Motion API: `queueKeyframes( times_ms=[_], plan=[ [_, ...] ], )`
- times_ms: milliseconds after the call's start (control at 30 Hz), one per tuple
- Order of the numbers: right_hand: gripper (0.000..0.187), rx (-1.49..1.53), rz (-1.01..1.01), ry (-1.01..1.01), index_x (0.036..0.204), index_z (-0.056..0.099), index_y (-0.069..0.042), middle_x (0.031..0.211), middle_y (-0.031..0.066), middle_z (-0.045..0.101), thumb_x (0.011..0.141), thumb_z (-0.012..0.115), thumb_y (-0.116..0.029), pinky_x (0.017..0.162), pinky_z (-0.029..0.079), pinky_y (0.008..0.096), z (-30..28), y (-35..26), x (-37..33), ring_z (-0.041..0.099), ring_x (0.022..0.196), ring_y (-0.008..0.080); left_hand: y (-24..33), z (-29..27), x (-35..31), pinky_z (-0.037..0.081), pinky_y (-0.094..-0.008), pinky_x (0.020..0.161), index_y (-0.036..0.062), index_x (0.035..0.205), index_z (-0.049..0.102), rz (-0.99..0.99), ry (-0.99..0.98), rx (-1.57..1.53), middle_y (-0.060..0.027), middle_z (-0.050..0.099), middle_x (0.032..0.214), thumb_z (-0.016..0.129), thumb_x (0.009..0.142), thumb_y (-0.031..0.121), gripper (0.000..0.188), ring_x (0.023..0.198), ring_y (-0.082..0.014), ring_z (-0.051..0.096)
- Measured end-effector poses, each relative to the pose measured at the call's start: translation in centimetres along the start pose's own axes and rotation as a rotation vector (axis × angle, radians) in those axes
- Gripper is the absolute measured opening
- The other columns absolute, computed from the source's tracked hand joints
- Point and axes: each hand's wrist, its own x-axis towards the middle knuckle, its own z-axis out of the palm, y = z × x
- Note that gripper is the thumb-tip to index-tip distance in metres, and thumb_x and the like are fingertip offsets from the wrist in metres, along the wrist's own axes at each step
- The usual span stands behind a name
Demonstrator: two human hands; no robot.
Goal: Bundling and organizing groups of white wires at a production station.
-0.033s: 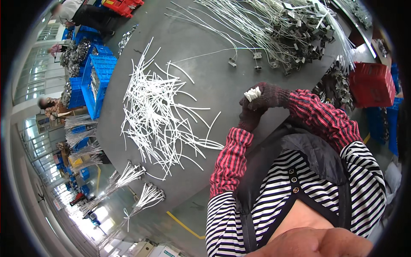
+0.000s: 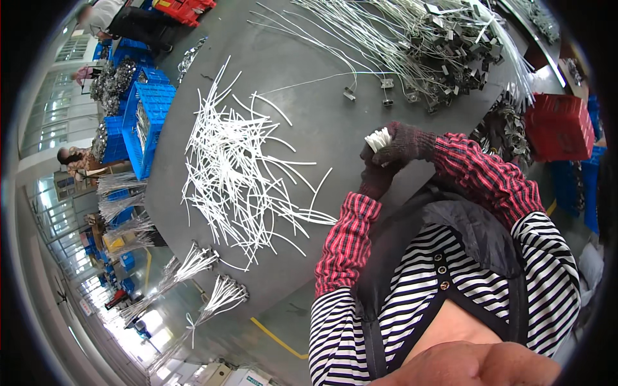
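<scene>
A bundle of thin white tubes (image 2: 378,139) is gripped between my two dark-gloved hands, and only its light ends poke out at the top. My left hand (image 2: 376,175) is closed round the lower part of the bundle. Over the upper part, my right hand (image 2: 407,144) is closed with its fingers against the tube ends. The rest of the bundle is hidden by the gloves. To the left, a loose heap of similar white tubes (image 2: 235,167) is spread over the grey table (image 2: 309,122).
Long pale wires with metal clips (image 2: 444,58) pile up at the far right of the table. Tied bundles (image 2: 222,297) stick out by the near left edge. Blue crates (image 2: 149,119) stand beyond the left edge; a red crate (image 2: 559,127) is at the right. People appear far left.
The tube ends in my hands have shifted very slightly to the left, and my right fingers have moved a little against them. The heap and the wires are unchanged.
</scene>
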Motion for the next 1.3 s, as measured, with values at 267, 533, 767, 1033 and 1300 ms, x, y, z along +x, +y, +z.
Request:
queueKeyframes(
  times_ms=[267, 533, 767, 1033, 1300],
  plan=[
    [0.044, 0.226, 0.07, -0.014, 0.12, 0.063, -0.003, 0.103, 0.0093, 0.072, 0.08, 0.078, -0.01, 0.084, 0.055, 0.0321, 0.2, -1.5, -0.1, 0.068, 0.092, 0.0142, 6.3, -1.6, -1.6, 0.057, -0.0401, 0.083, -0.0036, 0.107, 0.062, -0.341, -0.351, -0.938, -0.0164, 0.07, 0.095, 0.067, 0.083, 0.01, 0.028, 0.089, -0.0281, 0.069],
    [0.086, 0.25, -0.041, 0.05, 0.154, 0.029, -0.003, 0.125, 0.0152, 0.063, 0.079, 0.072, -0.006, 0.099, 0.049, 0.0378, 0.2, 0.7, -0.5, 0.062, 0.112, 0.0218, 6.3, -1.3, -3.7, 0.058, -0.0486, 0.086, -0.0062, 0.106, 0.06, -0.215, -0.391, -1.144, -0.0211, 0.067, 0.096, 0.065, 0.083, 0.005, 0.026, 0.091, -0.035, 0.068],
    [0.049, 0.43, -0.045, 0.175, 0.128, 0.06, 0.003, 0.11, 0.013, 0.069, 0.087, 0.068, -0.022, 0.086, 0.052, 0.0317, -1.3, 1.6, -1.5, 0.065, 0.097, 0.0174, 4.9, -1.9, -3.5, 0.058, -0.0522, 0.088, -0.0058, 0.104, 0.059, -0.387, -0.269, -1.395, -0.0216, 0.065, 0.099, 0.063, 0.082, -0.003, 0.022, 0.094, -0.0369, 0.067],
    [0.026, -0.065, 0.117, 0.227, 0.085, 0.074, -0.001, 0.072, 0.0019, 0.067, 0.085, 0.073, -0.027, 0.062, 0.051, 0.0278, -1.9, 0.0, 0.5, 0.06, 0.066, 0.0087, 7.2, -4.0, -1.1, 0.06, -0.0532, 0.083, 0.0002, 0.133, 0.045, -0.399, -0.168, -1.284, -0.0165, 0.063, 0.099, 0.065, 0.084, 0.0, 0.053, 0.089, -0.0334, 0.068],
    [0.038, 0.053, 0.009, 0.266, 0.092, 0.073, -0.002, 0.075, 0.0044, 0.066, 0.087, 0.073, -0.039, 0.065, 0.05, 0.0293, -4.1, 1.0, 3.9, 0.061, 0.068, 0.0114, 6.3, -5.7, 2.2, 0.059, -0.0542, 0.085, -0.0049, 0.129, 0.049, -0.357, -0.207, -1.343, -0.0157, 0.063, 0.097, 0.068, 0.086, 0.004, 0.048, 0.09, -0.0342, 0.067]
  ],
)
